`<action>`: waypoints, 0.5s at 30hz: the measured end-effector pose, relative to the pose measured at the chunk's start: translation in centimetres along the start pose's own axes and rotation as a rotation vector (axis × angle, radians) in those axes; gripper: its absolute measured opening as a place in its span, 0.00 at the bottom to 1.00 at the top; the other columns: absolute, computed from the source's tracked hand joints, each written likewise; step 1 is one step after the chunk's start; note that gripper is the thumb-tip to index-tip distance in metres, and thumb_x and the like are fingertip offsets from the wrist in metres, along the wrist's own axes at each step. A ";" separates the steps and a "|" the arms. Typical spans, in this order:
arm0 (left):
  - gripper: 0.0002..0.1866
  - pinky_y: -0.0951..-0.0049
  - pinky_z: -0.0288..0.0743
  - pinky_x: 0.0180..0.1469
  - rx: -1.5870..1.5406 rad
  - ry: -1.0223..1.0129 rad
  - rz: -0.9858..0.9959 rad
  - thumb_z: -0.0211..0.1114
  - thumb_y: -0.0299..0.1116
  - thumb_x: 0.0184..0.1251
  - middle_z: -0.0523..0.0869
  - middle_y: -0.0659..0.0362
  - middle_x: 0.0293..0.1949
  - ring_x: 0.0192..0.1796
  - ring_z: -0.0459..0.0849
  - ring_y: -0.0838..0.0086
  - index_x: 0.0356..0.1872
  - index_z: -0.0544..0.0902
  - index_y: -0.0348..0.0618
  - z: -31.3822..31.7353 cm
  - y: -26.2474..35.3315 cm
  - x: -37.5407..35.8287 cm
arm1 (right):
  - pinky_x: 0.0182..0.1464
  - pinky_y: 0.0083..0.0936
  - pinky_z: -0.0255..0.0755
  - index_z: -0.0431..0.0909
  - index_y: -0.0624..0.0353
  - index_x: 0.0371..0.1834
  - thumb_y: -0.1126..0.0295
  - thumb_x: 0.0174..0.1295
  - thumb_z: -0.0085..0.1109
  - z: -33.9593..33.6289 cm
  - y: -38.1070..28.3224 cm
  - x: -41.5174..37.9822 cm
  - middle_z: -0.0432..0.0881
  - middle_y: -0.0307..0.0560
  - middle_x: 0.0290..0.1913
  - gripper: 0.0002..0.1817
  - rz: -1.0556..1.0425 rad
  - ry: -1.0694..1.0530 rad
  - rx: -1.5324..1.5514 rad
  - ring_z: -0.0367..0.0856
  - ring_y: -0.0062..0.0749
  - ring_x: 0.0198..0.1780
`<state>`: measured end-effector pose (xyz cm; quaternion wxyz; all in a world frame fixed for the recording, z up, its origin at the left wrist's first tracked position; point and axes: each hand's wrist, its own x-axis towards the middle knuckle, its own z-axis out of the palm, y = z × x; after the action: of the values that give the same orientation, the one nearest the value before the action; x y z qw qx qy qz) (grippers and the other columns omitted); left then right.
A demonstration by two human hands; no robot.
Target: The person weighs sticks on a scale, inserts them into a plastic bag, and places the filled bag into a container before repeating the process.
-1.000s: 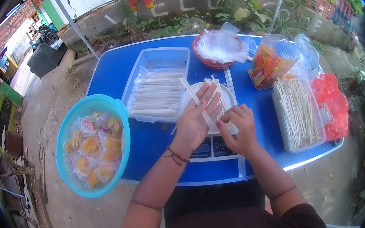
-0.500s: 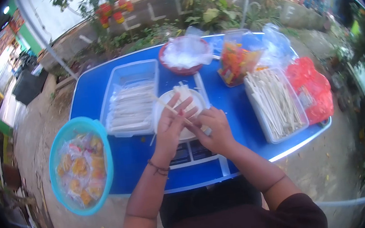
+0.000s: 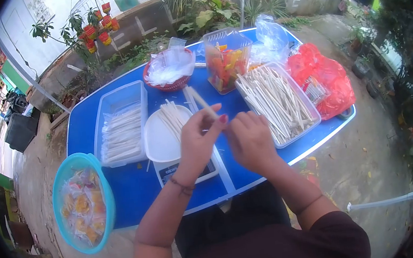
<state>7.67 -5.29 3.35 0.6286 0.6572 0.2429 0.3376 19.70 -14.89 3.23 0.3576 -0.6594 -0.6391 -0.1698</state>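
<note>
Between the thumb and fingers of my left hand (image 3: 201, 133) is a pale stick (image 3: 202, 101), tilted up and to the left. My right hand (image 3: 251, 137) is closed right beside it, at the stick's lower end; whatever its fingers hold is hidden. Several more pale sticks (image 3: 171, 116) lie on a white weighing tray (image 3: 157, 147) left of my hands. Under that tray sits a digital kitchen scale (image 3: 167, 172), partly covered by my left forearm. A clear plastic box of loose pale sticks (image 3: 277, 104) is to the right of my hands.
A clear box of bagged sticks (image 3: 123, 132) stands on the blue table (image 3: 127, 187). Plastic bags fill a red basket (image 3: 174, 84) behind. A container of colourful packets (image 3: 227, 66) and a red plastic bag (image 3: 330, 85) are at right. A turquoise basin (image 3: 109, 209) holds wrapped snacks.
My hands have moved right, away from over the weighing tray. My left fingers, spread before around a thin stick, are now closed on a stick. The camera view has turned slightly right.
</note>
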 end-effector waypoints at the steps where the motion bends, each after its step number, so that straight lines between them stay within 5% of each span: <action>1: 0.20 0.78 0.75 0.47 -0.043 -0.026 -0.027 0.64 0.36 0.71 0.83 0.59 0.44 0.44 0.81 0.80 0.58 0.77 0.36 1.1 0.0 0.6 | 0.38 0.38 0.60 0.72 0.57 0.28 0.70 0.59 0.59 -0.8 0.8 -0.3 0.73 0.45 0.30 0.07 0.028 0.017 -0.051 0.72 0.41 0.35; 9: 0.21 0.79 0.73 0.48 -0.096 -0.247 -0.006 0.64 0.33 0.70 0.81 0.59 0.51 0.46 0.80 0.79 0.61 0.74 0.39 6.3 -0.8 2.8 | 0.42 0.40 0.66 0.75 0.60 0.30 0.67 0.60 0.61 -6.9 9.4 -1.3 0.77 0.48 0.31 0.08 0.268 0.038 -0.397 0.76 0.46 0.38; 15: 0.13 0.70 0.73 0.50 0.390 -0.108 0.393 0.63 0.26 0.65 0.85 0.58 0.45 0.45 0.83 0.71 0.51 0.81 0.41 3.9 -0.5 0.5 | 0.38 0.37 0.70 0.76 0.60 0.30 0.72 0.57 0.64 -6.1 5.9 -0.1 0.77 0.49 0.30 0.06 0.282 0.050 -0.130 0.77 0.44 0.36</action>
<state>10.92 -7.47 2.98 0.4246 0.8173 0.1375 0.3644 26.76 -18.73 5.86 0.3501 -0.7601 -0.5187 -0.1753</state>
